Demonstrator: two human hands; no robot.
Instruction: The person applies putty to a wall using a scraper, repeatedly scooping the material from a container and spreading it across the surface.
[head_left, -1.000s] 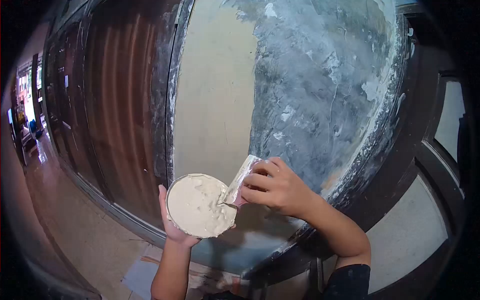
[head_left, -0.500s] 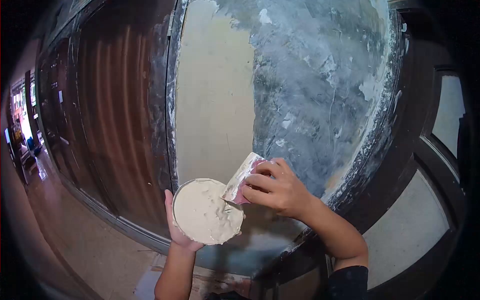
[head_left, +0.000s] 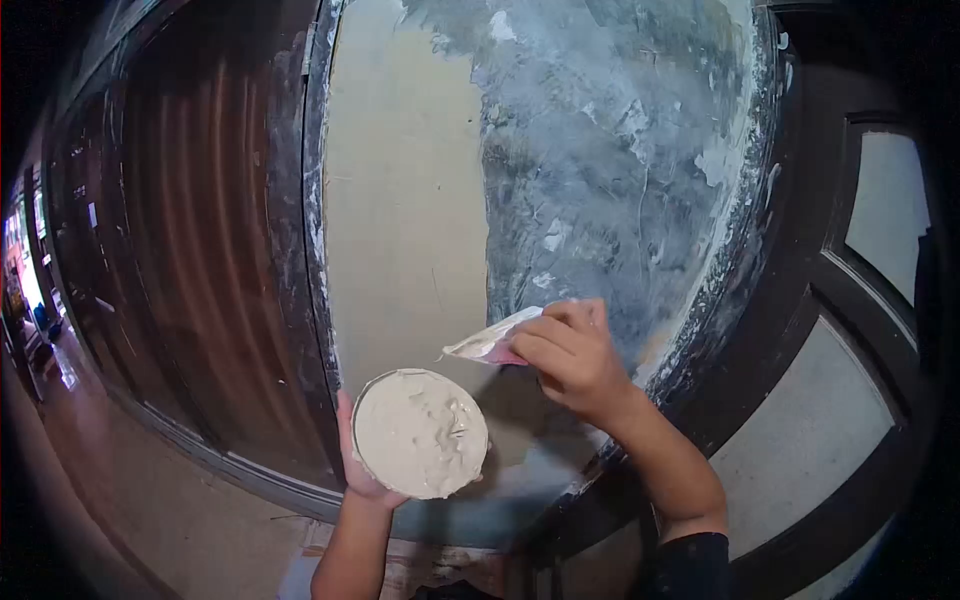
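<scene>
My left hand (head_left: pixel 362 455) is wrapped round the side and underside of a round tub (head_left: pixel 357 440) filled with cream-coloured putty (head_left: pixel 405 425). The putty's surface is rough and dented on its right side. Above and right of the tub, my right hand (head_left: pixel 575 355) grips a pink putty scraper (head_left: pixel 500 342), its blade pointing left and smeared with putty. The scraper is apart from the tub. Behind both hands stands a wall panel (head_left: pixel 565 160), mottled blue-grey on the right, with a smooth cream coat (head_left: pixel 405 200) down its left side.
Dark brown wooden panelling (head_left: pixel 190 210) with a ribbed section borders the wall on the left. A dark framed door with pale panels (head_left: pixel 810 430) stands at the right. Below left is a brownish floor (head_left: pixel 190 510).
My right hand has lifted the scraper up and away from the putty, tilting its blade flatter. The view has shifted slightly, and the tub stays in my left hand.
</scene>
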